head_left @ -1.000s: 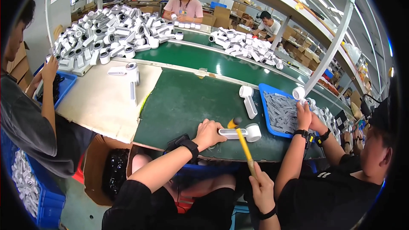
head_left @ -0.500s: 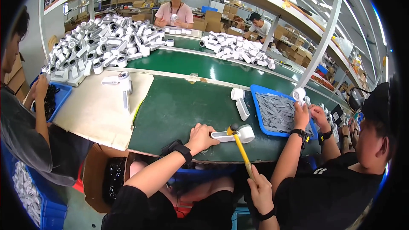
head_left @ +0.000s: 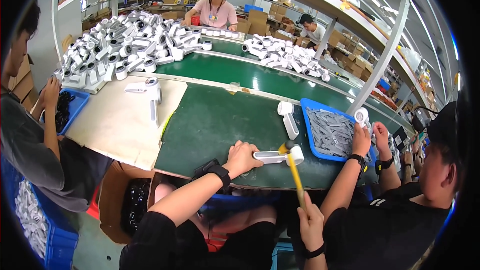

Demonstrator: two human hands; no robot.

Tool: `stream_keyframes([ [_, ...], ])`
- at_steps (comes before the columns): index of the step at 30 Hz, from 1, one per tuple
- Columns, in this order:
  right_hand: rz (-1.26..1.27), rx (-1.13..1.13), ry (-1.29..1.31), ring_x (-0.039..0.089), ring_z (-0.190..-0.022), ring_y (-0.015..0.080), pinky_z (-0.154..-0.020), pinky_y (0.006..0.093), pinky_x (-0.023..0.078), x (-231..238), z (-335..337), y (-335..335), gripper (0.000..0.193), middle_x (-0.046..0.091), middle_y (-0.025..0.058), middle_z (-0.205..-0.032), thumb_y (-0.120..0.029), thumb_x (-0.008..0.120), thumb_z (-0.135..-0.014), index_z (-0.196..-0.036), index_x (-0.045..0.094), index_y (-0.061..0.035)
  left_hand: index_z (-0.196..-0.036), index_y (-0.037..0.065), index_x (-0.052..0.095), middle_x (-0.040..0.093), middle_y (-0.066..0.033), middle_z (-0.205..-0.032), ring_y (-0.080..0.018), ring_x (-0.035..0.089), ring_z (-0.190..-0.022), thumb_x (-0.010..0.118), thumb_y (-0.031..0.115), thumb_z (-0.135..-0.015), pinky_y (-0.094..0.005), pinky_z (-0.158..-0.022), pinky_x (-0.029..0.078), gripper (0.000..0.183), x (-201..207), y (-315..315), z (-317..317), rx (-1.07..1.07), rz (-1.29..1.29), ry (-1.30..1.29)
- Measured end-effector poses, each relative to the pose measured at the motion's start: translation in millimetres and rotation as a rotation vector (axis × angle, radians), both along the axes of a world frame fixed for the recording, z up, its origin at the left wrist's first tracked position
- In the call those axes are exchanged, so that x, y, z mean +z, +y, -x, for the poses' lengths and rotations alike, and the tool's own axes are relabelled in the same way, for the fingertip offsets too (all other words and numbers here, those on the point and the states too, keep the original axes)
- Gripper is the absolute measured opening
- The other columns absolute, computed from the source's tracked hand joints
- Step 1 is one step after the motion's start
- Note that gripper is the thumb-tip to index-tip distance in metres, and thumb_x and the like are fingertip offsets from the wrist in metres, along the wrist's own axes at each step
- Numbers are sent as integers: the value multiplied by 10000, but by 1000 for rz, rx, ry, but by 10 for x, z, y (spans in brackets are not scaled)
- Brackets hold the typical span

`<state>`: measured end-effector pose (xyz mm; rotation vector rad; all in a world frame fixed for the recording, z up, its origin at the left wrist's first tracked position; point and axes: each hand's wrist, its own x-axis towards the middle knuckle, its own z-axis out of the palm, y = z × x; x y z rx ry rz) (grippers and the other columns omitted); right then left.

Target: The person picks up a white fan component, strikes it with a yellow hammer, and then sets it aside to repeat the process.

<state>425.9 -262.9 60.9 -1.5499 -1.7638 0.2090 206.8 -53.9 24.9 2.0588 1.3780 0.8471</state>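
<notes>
A white plastic device (head_left: pixel 270 157) with a round head and a long grey-inset handle lies on the green bench. My left hand (head_left: pixel 241 159) grips the end of its handle and steadies it against the bench. In my right hand (head_left: pixel 311 222) is a hammer (head_left: pixel 296 177) with a yellow handle, held by its lower end. Its head is over the device, where the handle meets the round part; whether they touch, I cannot tell. A similar white device (head_left: pixel 288 120) lies just beyond, and two more (head_left: pixel 153 101) rest on the beige board to the left.
A blue tray (head_left: pixel 306 120) of grey strips stands at the right, beside a co-worker holding a white device. Another co-worker at left handles black parts over a blue tray (head_left: pixel 75 115). Heaps of white devices (head_left: pixel 125 45) lie beyond, near a green conveyor (head_left: pixel 225 70). A metal post (head_left: pixel 380 55) rises at right.
The hammer head has shifted slightly right along the device, towards its round part. My left hand keeps its grip. The person across the conveyor has lowered and spread their hands.
</notes>
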Motion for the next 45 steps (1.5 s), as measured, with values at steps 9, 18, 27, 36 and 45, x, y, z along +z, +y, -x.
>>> stream_keyframes([
  [9,-82,-28,117,493,-674,192,-631,301,418,-76,16,42,488,505,104,-746,13,604,-905,-1382,500,10,-946,81,760,690,-126,-901,-327,577,-987,812,297,-676,-427,-869,458,350,45,-3,1,-12,-34,-8],
  [18,169,-24,411,454,-553,33,-495,183,375,-162,-180,-56,556,566,-4,-779,19,563,-919,-1460,447,-36,-1077,50,700,688,-119,-904,-266,636,-748,763,332,-802,-384,-699,515,399,-36,106,85,-131,52,-164],
  [27,191,34,576,474,-553,34,-489,176,379,-73,-13,-121,549,585,6,-788,23,581,-913,-1447,465,-30,-1305,144,542,639,-49,-837,-151,630,-740,571,568,-940,-305,-704,543,561,411,-137,494,-134,975,-692],
  [36,-127,129,137,562,-694,274,-671,330,470,100,304,297,531,590,165,-841,3,624,-893,-1406,486,-11,-975,57,726,663,-139,-946,-319,623,-973,775,253,-779,-408,-870,494,282,48,-86,513,78,-142,-72],
  [45,-174,162,108,581,-709,238,-680,304,463,-4,336,391,505,583,143,-814,10,623,-879,-1374,522,-2,-935,36,728,670,-151,-920,-322,636,-949,786,208,-735,-413,-853,502,271,66,-68,501,77,-98,-108],
])
